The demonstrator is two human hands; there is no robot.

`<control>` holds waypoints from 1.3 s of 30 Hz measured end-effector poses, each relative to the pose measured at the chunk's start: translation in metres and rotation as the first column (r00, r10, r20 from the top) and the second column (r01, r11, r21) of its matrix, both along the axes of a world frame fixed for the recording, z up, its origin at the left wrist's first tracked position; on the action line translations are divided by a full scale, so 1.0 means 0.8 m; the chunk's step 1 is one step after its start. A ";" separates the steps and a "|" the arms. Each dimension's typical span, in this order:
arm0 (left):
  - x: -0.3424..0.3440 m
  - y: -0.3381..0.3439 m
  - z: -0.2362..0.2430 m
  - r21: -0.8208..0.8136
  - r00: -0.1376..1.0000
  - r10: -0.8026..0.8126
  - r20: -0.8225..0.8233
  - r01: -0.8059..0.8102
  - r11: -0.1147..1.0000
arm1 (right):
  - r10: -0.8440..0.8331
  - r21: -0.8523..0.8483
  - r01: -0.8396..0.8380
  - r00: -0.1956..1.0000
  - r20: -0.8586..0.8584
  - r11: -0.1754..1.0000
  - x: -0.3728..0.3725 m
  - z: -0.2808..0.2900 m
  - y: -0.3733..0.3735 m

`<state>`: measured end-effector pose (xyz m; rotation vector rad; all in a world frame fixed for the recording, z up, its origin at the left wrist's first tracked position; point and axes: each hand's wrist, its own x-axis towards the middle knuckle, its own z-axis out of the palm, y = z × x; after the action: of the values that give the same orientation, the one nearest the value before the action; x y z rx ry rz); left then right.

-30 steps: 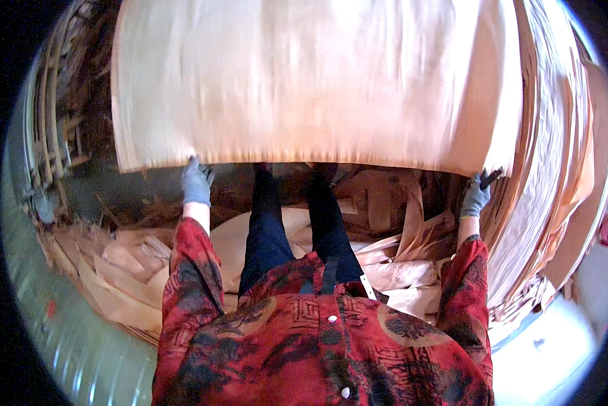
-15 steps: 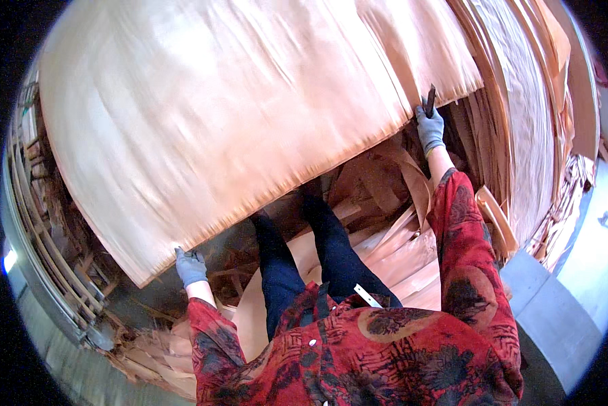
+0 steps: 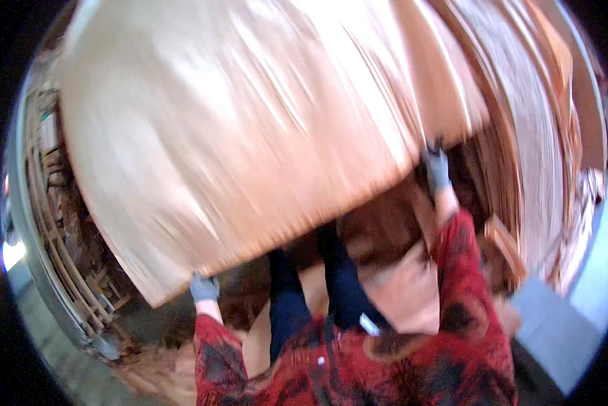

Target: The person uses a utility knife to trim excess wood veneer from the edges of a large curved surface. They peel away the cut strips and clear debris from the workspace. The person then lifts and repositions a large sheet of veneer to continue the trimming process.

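Note:
A wide, thin, pale wood veneer sheet [image 3: 250,149] stretches before me, its surface rippled and its near edge slanting up toward the right. My left hand [image 3: 204,288], in a grey glove, is closed on that edge close to the near left corner. Farther up on the right, my right hand [image 3: 438,169], also gloved, grips the same edge where the sheet folds into a ridge. A dark, narrow tool [image 3: 435,143] sticks out at the right hand; blur hides its kind.
Stacked veneer sheets [image 3: 520,128] rise on the right. Loose veneer scraps [image 3: 405,284] lie around my legs [image 3: 287,298]. On the left runs a curved-looking rail [image 3: 50,271] beside wood strips. A grey flat surface [image 3: 554,325] is at lower right.
The sheet's near edge and both hands now appear lower and slightly farther right in the picture. Ripples in the sheet have deepened, and the view is blurred. Both hands keep their grip.

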<state>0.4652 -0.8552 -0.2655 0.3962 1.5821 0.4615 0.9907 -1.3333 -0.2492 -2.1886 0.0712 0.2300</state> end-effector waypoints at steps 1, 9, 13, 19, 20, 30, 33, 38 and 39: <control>-0.002 0.001 0.002 -0.014 0.999 -0.039 0.009 0.039 0.999 | 0.108 -0.020 -0.106 0.989 0.106 0.994 -0.004 0.001 -0.006; -0.018 0.008 -0.017 -0.182 0.894 -0.224 -0.387 0.164 0.969 | -0.423 0.337 0.457 0.889 -0.172 0.823 -0.067 0.058 -0.181; -0.018 0.015 -0.043 -0.247 0.857 -0.320 -0.404 0.235 0.940 | -0.529 -0.371 0.583 0.812 0.246 0.722 -0.071 0.162 -0.316; 0.000 0.018 -0.058 -0.294 0.827 -0.288 -0.482 0.157 0.943 | -0.484 -0.425 0.732 0.676 0.556 0.533 -0.044 0.262 -0.338; -0.002 0.017 -0.050 -0.300 0.863 -0.255 -0.436 0.127 0.945 | -0.482 -0.438 0.719 0.690 0.539 0.540 -0.035 0.268 -0.323; -0.188 -0.131 0.077 -0.235 0.812 -0.375 -0.448 0.298 0.925 | -0.382 -0.462 0.574 0.809 0.447 0.676 0.034 0.288 -0.169; -0.259 -0.151 0.090 -0.442 0.626 -0.658 -0.418 0.493 0.750 | -0.332 -0.453 0.527 0.833 0.443 0.719 0.046 0.296 -0.131; -0.331 -0.173 0.061 -0.600 -0.379 -0.860 -0.343 0.792 -0.109 | -0.276 -0.417 0.497 0.830 0.485 0.761 0.034 0.343 -0.059; -0.339 -0.171 0.048 -0.607 -0.398 -0.864 -0.308 0.781 -0.144 | -0.272 -0.438 0.502 0.829 0.488 0.746 0.019 0.362 -0.052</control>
<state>0.1943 -0.9916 -0.2272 1.7739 1.3465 -1.3219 1.0062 -1.3745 0.0406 -2.6804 0.4223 -0.5562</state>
